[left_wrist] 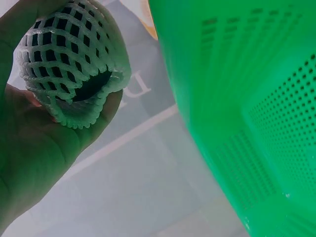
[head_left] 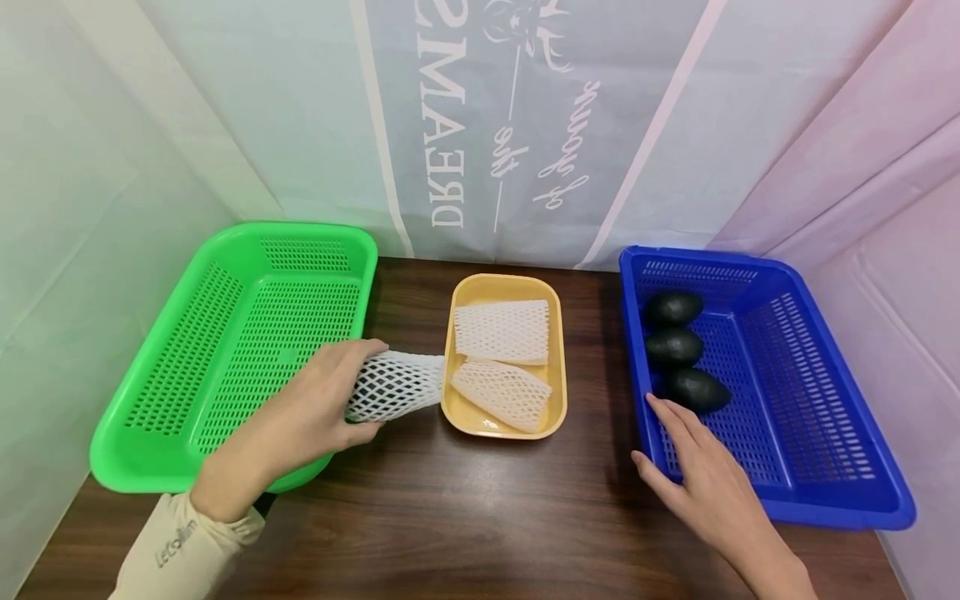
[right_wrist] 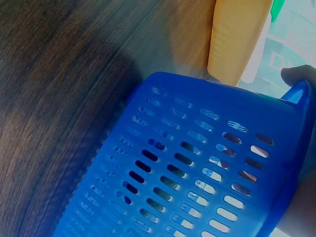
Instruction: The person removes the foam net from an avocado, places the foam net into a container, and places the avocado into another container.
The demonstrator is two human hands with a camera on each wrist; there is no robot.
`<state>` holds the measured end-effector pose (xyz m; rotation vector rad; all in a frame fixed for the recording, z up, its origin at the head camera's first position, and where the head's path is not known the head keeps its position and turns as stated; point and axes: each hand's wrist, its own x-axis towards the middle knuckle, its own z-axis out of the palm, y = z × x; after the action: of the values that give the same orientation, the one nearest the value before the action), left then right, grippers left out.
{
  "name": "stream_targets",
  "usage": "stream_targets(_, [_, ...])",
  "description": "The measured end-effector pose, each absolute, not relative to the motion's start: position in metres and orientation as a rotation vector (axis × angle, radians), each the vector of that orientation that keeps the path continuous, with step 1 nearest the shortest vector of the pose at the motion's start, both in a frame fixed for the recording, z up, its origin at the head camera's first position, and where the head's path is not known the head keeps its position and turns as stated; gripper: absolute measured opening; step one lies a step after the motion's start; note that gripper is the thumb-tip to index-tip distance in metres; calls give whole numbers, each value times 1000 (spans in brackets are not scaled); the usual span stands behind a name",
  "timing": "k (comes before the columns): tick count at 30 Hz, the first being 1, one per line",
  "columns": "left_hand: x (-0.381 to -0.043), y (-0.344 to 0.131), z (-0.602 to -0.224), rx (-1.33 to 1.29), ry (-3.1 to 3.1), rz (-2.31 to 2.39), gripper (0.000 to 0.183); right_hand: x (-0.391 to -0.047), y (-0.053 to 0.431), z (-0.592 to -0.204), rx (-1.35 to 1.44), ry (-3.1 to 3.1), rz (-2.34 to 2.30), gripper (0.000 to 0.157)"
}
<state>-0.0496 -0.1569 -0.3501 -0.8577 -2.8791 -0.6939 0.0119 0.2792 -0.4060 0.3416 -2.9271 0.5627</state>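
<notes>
My left hand [head_left: 311,408] grips an avocado in a white foam net sleeve [head_left: 399,385], between the green basket and the yellow tray. Through the mesh its dark skin shows, and in the left wrist view the open end of the foam sleeve [left_wrist: 69,59] leaves a dark gap. On the right, my right hand [head_left: 708,475] reaches over the near-left rim of the blue basket [head_left: 843,375], fingers extended and thumb outside. Just beyond its fingertips three dark avocados [head_left: 675,347] lie in a row along the basket's left wall.
Two flat foam net sleeves [head_left: 501,332] lie in the yellow tray [head_left: 560,358] at the middle of the dark wooden table [head_left: 480,508]. To the left stands a green perforated basket [head_left: 300,350]. A printed cloth [head_left: 480,167] hangs behind everything.
</notes>
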Motion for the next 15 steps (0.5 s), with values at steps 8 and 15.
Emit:
stream_targets(8, [-40, -147, -355, -904, -2820, -693, 88, 10, 279, -409, 403, -2843, 532, 76])
stream_targets(15, [-33, -137, -362, -979, -2775, -662, 88, 8, 279, -410, 479, -2757, 517, 77])
